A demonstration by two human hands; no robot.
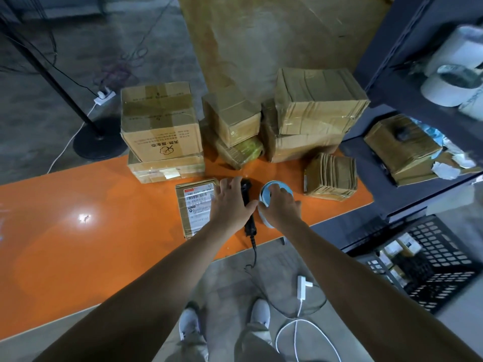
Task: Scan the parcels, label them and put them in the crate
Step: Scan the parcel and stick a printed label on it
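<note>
Parcel station at centre of frame, on glossy orange tabletop (78, 205).

Left hand (230, 202) spread flat, fingers straight, over black corded handheld scanner (246, 188) and over right edge of flat brown cardboard parcel with white shipping label (194, 205), parcel lying just left of centre. Right hand (281, 206) curled round blue-and-white roll of labels (274, 188), gripping it just right of scanner. Stacks of taped brown cardboard boxes (162, 121) across upper middle. Bundle of flat brown envelopes (330, 176) at right end of tabletop. Black plastic lattice crate (444, 283) at lower right, well apart from labelled parcel, small packages inside. Dark metal shelving (386, 48) along right edge, bearing white tape rolls (449, 87).
</note>
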